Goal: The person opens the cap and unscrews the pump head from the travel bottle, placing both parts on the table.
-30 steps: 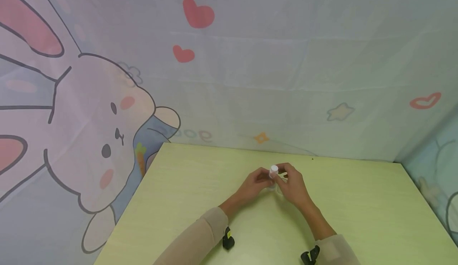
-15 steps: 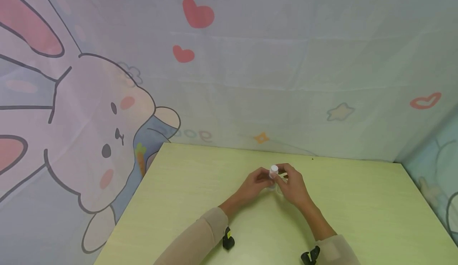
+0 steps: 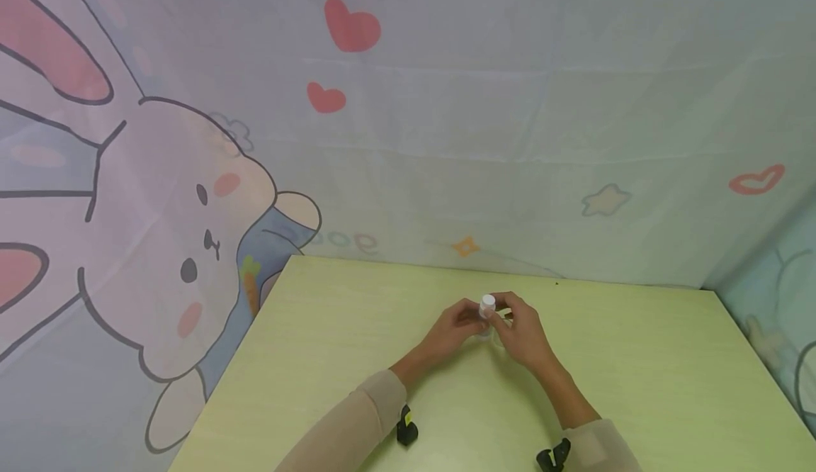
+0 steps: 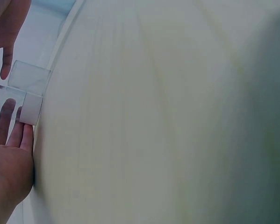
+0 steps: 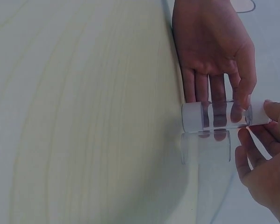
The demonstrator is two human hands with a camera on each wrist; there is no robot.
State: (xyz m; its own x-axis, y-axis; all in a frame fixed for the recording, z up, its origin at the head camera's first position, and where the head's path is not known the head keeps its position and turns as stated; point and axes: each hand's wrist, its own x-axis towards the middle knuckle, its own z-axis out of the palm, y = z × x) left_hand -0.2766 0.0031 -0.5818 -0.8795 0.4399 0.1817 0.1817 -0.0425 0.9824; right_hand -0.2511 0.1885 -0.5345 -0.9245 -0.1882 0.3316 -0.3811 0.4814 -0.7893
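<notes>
Clear cylindrical bottle (image 5: 217, 115) stands upright on pale yellow-green table (image 3: 382, 302); left hand (image 3: 451, 329) grips its body, likely to steady it, right hand (image 3: 524, 330) pinches white round cap (image 3: 488, 300), probably for control; short clear cylinder (image 5: 207, 147) just beside.

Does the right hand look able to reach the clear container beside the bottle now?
Probably yes: the right hand is just above the clear container and nothing visible lies between. But it pinches the white cap of the bottle, so likely must release that first.
</notes>
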